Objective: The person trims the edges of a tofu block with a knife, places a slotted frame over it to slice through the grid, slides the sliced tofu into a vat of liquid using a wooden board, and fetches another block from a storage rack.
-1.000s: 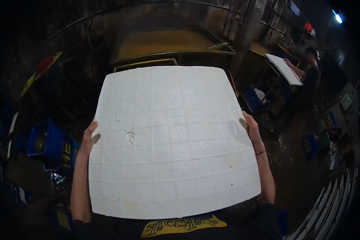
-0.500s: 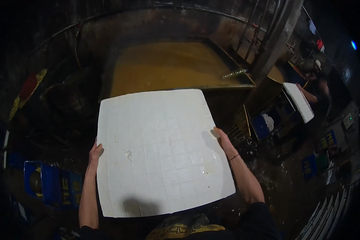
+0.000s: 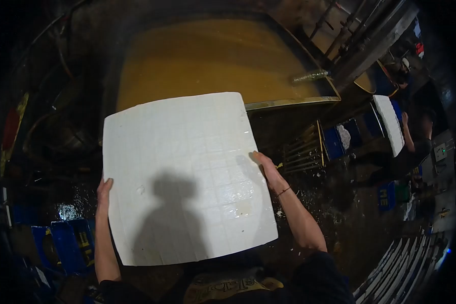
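Observation:
A large white slab [image 3: 197, 147], roughly square with faint grid lines and a wet shine at its right, is held up in front of my body. My left hand [image 3: 104, 191] grips its left edge, thumb on the upper face and fingers hidden beneath. On the opposite edge my right hand [image 3: 266, 167] is closed the same way, with a thin band around the wrist. The slab's far edge overlaps the near side of a wide tank [image 3: 289, 103] of yellow-brown liquid. A shadow of my head and shoulders falls across the slab.
A clear bottle [image 3: 310, 77] lies at the tank's right corner, near a slanting metal post [image 3: 377, 48]. At right another person [image 3: 413, 131] holds a similar white slab [image 3: 388, 124]. Blue crates [image 3: 68, 245] stand lower left; metal bars [image 3: 397, 273] lie lower right. The floor looks wet.
The slab and both my hands have shifted left and slightly up in view. My view has tilted down and turned, and my shadow covers more of the slab.

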### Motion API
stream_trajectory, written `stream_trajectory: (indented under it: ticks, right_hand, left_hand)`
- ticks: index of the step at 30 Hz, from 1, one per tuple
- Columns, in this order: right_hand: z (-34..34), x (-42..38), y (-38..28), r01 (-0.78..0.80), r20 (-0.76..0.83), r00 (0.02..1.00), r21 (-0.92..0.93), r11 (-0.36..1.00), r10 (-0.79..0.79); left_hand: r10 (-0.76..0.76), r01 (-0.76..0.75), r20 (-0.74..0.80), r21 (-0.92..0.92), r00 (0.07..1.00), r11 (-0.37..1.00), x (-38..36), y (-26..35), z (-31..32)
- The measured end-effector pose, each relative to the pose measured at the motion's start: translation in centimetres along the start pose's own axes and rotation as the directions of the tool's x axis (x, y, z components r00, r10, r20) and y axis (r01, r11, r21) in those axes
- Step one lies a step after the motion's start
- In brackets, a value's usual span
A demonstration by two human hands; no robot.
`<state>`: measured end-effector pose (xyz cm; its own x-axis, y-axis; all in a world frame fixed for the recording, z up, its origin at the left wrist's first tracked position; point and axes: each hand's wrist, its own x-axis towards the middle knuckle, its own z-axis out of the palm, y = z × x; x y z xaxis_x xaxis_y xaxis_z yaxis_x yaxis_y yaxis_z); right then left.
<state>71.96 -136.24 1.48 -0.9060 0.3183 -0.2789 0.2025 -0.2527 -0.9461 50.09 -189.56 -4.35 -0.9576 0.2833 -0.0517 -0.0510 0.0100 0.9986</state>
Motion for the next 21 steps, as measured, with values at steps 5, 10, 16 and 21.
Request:
stream_trajectory:
  ticks: [5,10,16,21]
  right_hand:
    - [-0.6,-2.7,-1.9,0.108,-0.121,0.983,-0.238,0.965,-0.14]
    - [-7.4,-1.9,1.5,0.103,-0.121,0.987,-0.051,0.993,-0.109]
    - [-16.8,-8.2,10.2,-0.049,-0.208,0.977,0.042,0.998,0.057]
    - [-21.6,-15.0,18.3,-0.254,-0.326,0.899,0.153,0.955,0.291]
  left_hand:
    - [0.62,-0.078,-0.361,0.821,0.697,0.566,-4.5,11.2,12.7]
    - [0.567,-0.44,0.198,0.836,0.799,0.328,1.2,8.8,32.6]
    - [0.379,-0.277,0.199,0.947,0.904,0.163,7.3,8.4,47.3]
    - [0.364,-0.146,0.102,0.985,0.926,0.095,14.4,9.3,48.8]
